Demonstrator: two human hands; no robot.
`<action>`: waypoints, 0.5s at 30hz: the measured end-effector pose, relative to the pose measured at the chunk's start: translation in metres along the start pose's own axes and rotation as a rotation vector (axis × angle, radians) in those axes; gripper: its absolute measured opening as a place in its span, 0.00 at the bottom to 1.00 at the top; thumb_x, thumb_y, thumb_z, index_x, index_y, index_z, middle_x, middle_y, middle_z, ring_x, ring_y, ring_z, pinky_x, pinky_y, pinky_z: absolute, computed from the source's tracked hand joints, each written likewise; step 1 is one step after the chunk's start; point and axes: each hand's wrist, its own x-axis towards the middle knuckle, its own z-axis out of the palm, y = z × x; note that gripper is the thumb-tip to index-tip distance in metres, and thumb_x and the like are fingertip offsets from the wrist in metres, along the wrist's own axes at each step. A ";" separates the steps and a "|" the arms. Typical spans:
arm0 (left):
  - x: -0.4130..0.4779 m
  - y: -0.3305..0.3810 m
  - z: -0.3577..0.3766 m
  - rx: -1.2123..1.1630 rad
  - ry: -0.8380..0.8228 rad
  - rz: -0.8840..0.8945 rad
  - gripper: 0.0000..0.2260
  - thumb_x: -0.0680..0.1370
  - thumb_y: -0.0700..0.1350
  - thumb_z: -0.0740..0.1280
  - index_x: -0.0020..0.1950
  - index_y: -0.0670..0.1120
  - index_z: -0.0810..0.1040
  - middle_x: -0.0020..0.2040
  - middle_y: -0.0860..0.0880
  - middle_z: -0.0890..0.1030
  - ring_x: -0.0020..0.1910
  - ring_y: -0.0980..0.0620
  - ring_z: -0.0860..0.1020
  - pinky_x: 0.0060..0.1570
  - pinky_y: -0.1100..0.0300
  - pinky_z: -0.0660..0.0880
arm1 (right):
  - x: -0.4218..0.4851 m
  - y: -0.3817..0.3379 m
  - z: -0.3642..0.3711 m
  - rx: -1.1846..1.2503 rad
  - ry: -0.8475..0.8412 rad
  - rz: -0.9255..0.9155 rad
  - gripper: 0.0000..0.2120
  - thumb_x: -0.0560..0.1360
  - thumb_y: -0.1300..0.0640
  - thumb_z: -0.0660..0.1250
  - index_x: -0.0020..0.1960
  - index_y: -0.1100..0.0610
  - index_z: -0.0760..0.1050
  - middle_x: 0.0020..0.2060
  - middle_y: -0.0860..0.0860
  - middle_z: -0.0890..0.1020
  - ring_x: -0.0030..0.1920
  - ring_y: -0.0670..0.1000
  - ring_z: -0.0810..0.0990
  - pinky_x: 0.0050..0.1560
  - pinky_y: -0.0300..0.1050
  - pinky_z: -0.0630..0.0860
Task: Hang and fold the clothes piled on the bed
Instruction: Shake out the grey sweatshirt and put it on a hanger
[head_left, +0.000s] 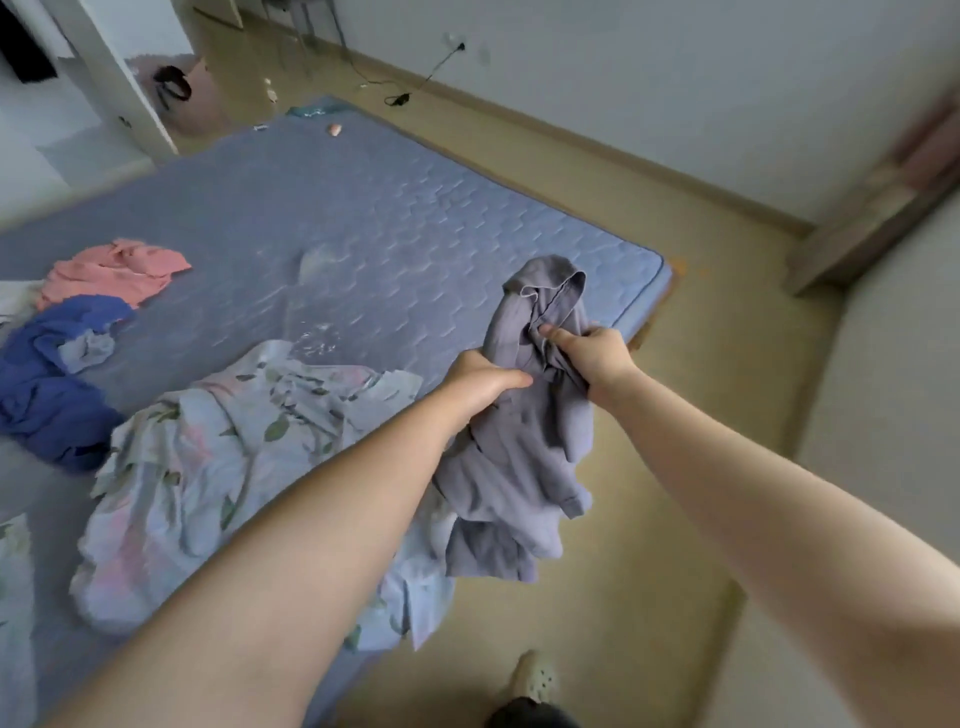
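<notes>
A grey-lilac garment (524, 467) hangs bunched over the near right corner of the bed (395, 218), held up in both hands. My left hand (480, 376) grips its left side, fingers curled into the cloth. My right hand (589, 353) pinches a fold near the collar, thumb pointing left. On the quilted blue mattress lie a floral pale sheet or garment (223, 467), a dark blue garment (47, 384) and a pink garment (111, 270).
Beige floor runs along the bed's right side, with my shoe (535, 680) near the bottom. A black cable (415, 88) lies by the far wall. A pale sofa or cushion (893, 415) is at right. A white wardrobe (78, 88) stands at far left.
</notes>
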 end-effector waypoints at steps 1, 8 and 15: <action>0.010 0.009 0.031 0.017 -0.035 0.000 0.08 0.69 0.43 0.75 0.38 0.47 0.76 0.32 0.48 0.79 0.31 0.50 0.77 0.33 0.62 0.71 | 0.010 0.008 -0.030 -0.019 0.037 0.008 0.10 0.71 0.54 0.74 0.37 0.57 0.76 0.34 0.52 0.80 0.34 0.48 0.77 0.36 0.38 0.75; 0.060 0.056 0.224 0.147 -0.233 0.046 0.17 0.66 0.43 0.77 0.52 0.42 0.79 0.47 0.44 0.83 0.44 0.46 0.82 0.38 0.58 0.75 | 0.049 0.058 -0.223 -0.166 0.238 0.076 0.11 0.76 0.52 0.67 0.40 0.58 0.73 0.30 0.49 0.74 0.28 0.46 0.71 0.21 0.32 0.66; 0.121 0.110 0.369 0.175 -0.320 -0.033 0.12 0.69 0.42 0.76 0.37 0.45 0.72 0.33 0.47 0.76 0.27 0.52 0.72 0.23 0.65 0.66 | 0.079 0.103 -0.356 -0.056 0.165 0.074 0.38 0.72 0.42 0.70 0.74 0.56 0.58 0.66 0.47 0.71 0.64 0.45 0.72 0.65 0.41 0.69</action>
